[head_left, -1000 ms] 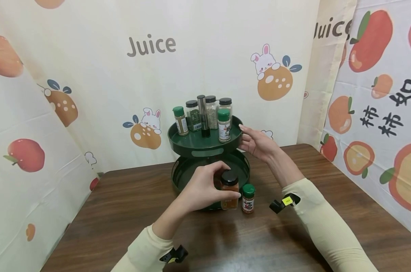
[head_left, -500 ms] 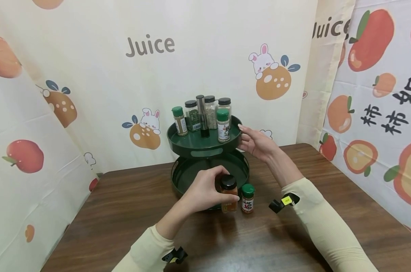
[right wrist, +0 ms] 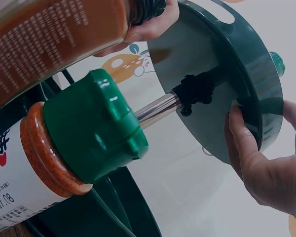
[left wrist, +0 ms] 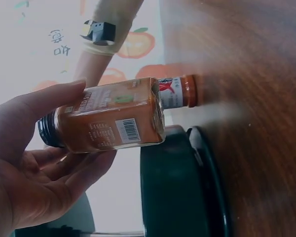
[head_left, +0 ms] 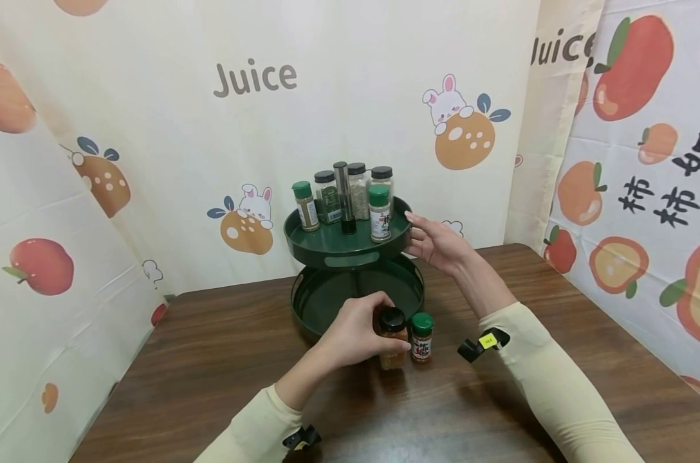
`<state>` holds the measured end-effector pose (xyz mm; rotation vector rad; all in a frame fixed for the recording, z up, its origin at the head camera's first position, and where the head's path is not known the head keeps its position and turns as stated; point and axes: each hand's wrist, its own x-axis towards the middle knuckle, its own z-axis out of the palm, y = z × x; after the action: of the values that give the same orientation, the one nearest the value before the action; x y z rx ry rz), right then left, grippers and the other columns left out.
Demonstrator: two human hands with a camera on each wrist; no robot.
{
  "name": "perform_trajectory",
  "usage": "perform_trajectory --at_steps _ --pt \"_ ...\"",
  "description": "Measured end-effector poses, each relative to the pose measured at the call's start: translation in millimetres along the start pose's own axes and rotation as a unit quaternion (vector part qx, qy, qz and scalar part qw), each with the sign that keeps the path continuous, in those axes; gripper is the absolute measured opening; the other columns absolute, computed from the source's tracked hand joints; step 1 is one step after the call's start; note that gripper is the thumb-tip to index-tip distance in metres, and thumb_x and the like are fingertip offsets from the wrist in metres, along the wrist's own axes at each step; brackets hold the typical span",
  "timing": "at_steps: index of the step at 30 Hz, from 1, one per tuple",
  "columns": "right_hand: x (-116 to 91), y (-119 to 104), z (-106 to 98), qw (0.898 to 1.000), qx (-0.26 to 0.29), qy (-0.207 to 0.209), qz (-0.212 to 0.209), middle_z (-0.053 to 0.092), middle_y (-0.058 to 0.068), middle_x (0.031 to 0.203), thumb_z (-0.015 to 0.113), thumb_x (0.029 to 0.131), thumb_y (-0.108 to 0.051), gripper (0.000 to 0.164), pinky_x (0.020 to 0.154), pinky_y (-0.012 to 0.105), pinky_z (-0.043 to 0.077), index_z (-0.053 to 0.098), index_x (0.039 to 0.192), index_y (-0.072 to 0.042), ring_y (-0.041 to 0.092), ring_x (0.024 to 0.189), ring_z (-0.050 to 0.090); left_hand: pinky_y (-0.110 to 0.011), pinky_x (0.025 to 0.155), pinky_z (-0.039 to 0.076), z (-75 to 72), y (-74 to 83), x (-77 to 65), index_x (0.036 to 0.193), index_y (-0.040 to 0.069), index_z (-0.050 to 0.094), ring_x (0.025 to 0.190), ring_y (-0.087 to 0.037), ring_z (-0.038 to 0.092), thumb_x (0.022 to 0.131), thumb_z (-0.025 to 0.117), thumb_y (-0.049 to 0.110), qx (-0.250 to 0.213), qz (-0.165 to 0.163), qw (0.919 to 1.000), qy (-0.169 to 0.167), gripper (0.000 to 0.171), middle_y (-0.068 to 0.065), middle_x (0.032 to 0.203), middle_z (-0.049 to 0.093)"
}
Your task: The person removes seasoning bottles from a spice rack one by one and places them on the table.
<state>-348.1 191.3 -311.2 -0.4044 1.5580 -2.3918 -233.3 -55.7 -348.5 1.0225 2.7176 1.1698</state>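
My left hand (head_left: pixel 356 334) grips a square glass spice jar (left wrist: pixel 108 118) with a black lid and orange-brown powder, thumb on one side and fingers on the other. Close beside it, a smaller green-capped spice jar (head_left: pixel 422 339) stands upright on the table, in front of a dark green two-tier rack. The right hand (head_left: pixel 439 247) holds the rim of the rack's upper tray (head_left: pixel 327 243), with fingers under it in the right wrist view. Below, the lower tray (head_left: pixel 303 315) is partly hidden by the left hand and the jar.
On the upper tray stand several spice jars, among them a green-capped one (head_left: pixel 380 215) at the front, around a dark upright handle (head_left: pixel 344 199). The brown wooden table (head_left: pixel 211 360) meets a printed curtain (head_left: pixel 350 96) at the back.
My left hand has lowered the black-lidded jar and brought it a little toward me, beside the green-capped jar. The right hand has stayed on the upper tray's rim.
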Motion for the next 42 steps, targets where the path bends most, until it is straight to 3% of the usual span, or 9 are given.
perform_trajectory --at_steps 11,28,42 --pt "0 -2 1 1.0 0.002 -0.001 0.001 0.059 0.017 0.14 0.057 0.111 -0.027 0.064 0.092 0.031 0.059 0.03 0.164 -0.004 0.015 0.105 0.074 -0.023 0.072 0.054 12.2 -5.1 2.0 0.113 0.015 0.065 0.083 -0.006 0.063 0.08 0.095 0.036 -0.002 0.007 0.9999 -0.008 0.049 0.009 0.096 0.068" --pt "-1 0 2 1.0 -0.005 0.006 0.004 0.064 0.014 0.133 0.055 0.112 -0.027 0.061 0.091 0.031 0.06 0.032 0.163 -0.001 0.015 0.103 0.074 -0.02 0.065 0.051 24.5 -8.1 2.4 0.104 0.017 0.061 0.076 -0.003 0.06 0.077 0.098 0.033 0.043 0.014 0.9989 -0.012 0.048 0.009 0.089 0.064" --pt "-3 -1 2 1.0 -0.006 -0.008 -0.002 0.063 0.014 0.137 0.056 0.112 -0.028 0.065 0.094 0.031 0.059 0.03 0.164 -0.001 0.014 0.106 0.073 -0.019 0.065 0.05 29.1 -5.9 0.1 0.104 0.016 0.062 0.076 -0.001 0.059 0.076 0.099 0.035 0.07 0.021 0.9972 -0.017 0.05 0.009 0.09 0.065"
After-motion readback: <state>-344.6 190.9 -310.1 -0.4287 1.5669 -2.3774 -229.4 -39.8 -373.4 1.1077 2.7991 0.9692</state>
